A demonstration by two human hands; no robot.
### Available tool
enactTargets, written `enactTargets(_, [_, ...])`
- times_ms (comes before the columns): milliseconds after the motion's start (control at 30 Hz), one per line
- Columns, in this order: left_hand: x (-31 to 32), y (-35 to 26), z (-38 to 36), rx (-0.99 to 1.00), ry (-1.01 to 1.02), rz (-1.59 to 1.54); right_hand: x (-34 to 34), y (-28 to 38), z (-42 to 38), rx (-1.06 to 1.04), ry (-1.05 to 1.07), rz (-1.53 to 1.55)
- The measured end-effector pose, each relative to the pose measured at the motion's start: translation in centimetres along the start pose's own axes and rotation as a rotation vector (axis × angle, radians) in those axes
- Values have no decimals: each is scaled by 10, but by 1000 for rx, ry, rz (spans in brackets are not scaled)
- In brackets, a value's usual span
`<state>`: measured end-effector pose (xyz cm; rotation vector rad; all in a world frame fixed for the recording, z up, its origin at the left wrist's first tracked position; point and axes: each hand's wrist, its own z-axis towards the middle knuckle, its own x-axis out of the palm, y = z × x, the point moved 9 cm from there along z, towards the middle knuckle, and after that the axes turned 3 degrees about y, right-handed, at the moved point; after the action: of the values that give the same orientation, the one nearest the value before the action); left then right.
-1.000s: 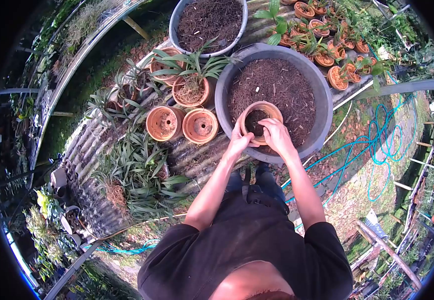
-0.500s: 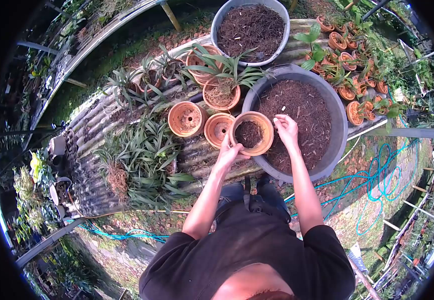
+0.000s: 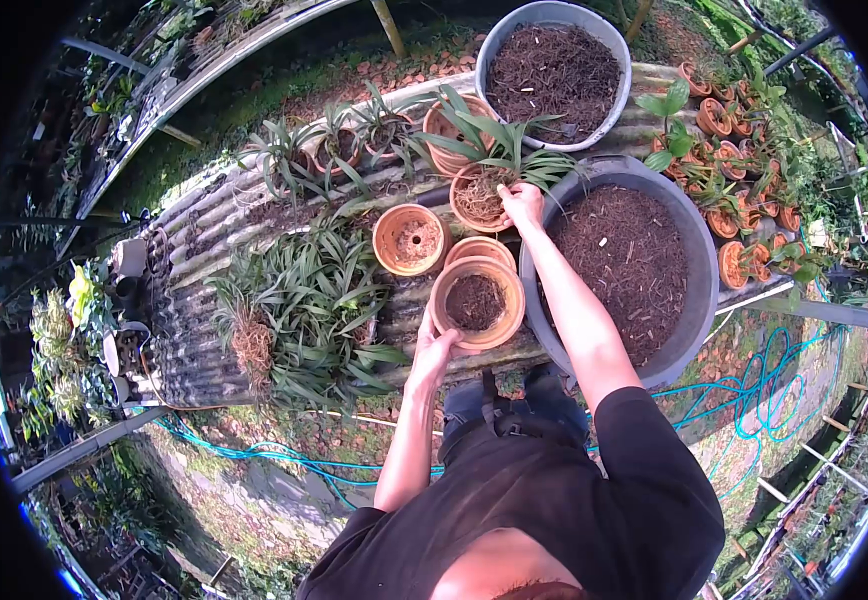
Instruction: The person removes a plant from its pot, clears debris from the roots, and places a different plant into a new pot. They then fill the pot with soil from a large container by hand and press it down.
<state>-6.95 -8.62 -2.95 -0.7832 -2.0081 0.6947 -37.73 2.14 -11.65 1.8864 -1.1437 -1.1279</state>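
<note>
The right hand (image 3: 522, 207) had moved from the tub (image 3: 705, 290) to the plant (image 3: 516, 150), fingers at its roots (image 3: 475, 198), their grip unclear. This seemed a reach, calling for gentle hold; the left hand (image 3: 432, 354) held the soil-filled pot (image 3: 503, 325) left of the tub.

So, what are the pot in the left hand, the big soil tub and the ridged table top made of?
Pot: probably matte clay, from its orange-brown colour. Tub: likely dull plastic, smooth and grey. Table top: weathered sheet, perhaps cement or metal; stains leave this open.
</note>
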Motion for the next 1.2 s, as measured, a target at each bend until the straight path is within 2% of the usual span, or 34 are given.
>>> enactTargets(33, [-2,2,0,-1,-3,-10,-2,-3,2,-25,-56,15])
enactTargets(133, [-3,6,4,-7,-2,-2,-7,6,10,-360,-218,-214])
enactTargets(167, [-2,7,6,-8,0,1,-5,0,14,-360,-189,-195])
enactTargets(267, [4,10,13,-23,12,8,-27,29,-18,-343,-96,144])
enactTargets(300, [7,11,16,-35,14,6,-39,37,-28,-350,-85,139])
enactTargets(333, [11,12,19,-50,18,6,-57,46,-42,-391,-167,122])
enactTargets(500, [44,28,41,-128,87,36,-153,67,-127,-446,-164,271])
enactTargets(600, [75,48,56,-164,137,75,-197,66,-187,-524,-220,149])
enactTargets(633, [89,54,60,-170,157,85,-205,62,-209,-544,-286,-52])
enactTargets(667, [102,61,65,-176,179,96,-210,59,-229,-556,-350,-255])
enactTargets(700, [111,73,67,-238,164,148,-209,50,-242,-630,-376,-180])
enactTargets(800, [148,105,77,-230,285,131,-196,6,-255,-620,-398,-524])
enactTargets(833, [152,116,83,-205,255,248,-202,5,-262,-649,-425,-522])
enactTargets(900, [164,136,87,-270,321,256,-215,5,-273,-713,-470,-517])
enactTargets(1000, [172,159,86,-351,395,232,-232,-36,-265,-493,-582,-525])
enactTargets(1033, [171,167,87,-344,383,243,-229,-47,-255,-431,-411,-587])
enactTargets(1067, [169,173,91,-333,371,252,-235,-51,-255,-440,-432,-530])
enactTargets(1100, [163,194,102,-390,471,268,-237,-59,-255,-446,-448,-471])
enactTargets(1167, [177,175,92,-374,414,330,-241,-75,-246,-434,-469,-458])
enactTargets(1200, [184,165,88,-364,385,358,-247,-74,-242,-418,-455,-355])
